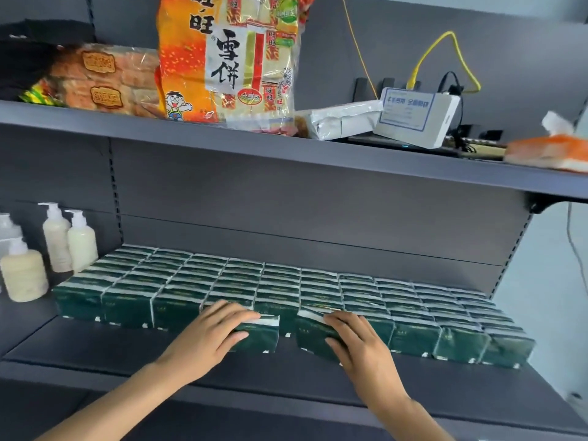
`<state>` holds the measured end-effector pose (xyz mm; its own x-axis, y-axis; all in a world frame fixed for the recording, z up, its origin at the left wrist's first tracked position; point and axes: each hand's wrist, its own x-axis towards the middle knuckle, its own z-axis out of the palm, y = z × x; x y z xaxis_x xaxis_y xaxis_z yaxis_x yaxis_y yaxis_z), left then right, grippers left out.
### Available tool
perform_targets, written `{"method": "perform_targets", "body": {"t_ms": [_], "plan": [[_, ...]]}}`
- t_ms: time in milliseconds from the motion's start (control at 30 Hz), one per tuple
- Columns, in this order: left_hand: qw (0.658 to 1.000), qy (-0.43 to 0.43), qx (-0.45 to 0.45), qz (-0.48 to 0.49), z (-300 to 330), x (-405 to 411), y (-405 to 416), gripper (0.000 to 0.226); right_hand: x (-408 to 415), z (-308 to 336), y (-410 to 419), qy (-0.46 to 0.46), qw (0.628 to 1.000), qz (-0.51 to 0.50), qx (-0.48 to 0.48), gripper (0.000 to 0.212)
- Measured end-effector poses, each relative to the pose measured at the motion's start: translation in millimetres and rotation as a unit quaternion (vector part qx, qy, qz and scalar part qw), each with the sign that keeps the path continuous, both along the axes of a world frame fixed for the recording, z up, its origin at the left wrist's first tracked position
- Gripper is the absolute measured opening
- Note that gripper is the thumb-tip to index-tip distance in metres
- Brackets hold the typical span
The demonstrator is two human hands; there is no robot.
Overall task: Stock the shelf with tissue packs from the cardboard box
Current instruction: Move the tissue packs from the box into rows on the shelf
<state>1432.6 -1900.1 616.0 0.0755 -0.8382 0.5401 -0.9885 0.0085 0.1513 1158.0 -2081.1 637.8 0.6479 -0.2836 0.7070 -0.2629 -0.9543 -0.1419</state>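
Observation:
Rows of dark green tissue packs (286, 288) cover the back of the grey lower shelf (95, 348). My left hand (210, 335) grips one green pack (261, 334) standing at the front of the rows, fingers over its top and thumb on its front face. My right hand (356, 342) grips a second green pack (313, 335) just to the right, tilted slightly. A small gap separates the two packs. The cardboard box is out of view.
Several pump bottles (68, 240) of cream liquid stand at the shelf's left end. The upper shelf (286, 151) carries snack bags (229, 55), a white device (416, 119) with yellow and black cables, and an orange tissue pack (550, 151). Bare shelf lies in front of the packs.

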Motion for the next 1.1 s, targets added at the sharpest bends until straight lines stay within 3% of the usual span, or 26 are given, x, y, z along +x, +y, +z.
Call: {"method": "perform_targets", "body": {"t_ms": [433, 1100], "plan": [[0.997, -0.009, -0.028, -0.075, -24, 0, -87, 0.042, -42, 6, 11, -0.006, 0.994, -0.107, 0.006, 0.031], [0.997, -0.065, -0.020, -0.045, -44, 17, -118, 0.045, -57, -15, -34, 0.030, 0.997, -0.073, 0.020, 0.030]]}}
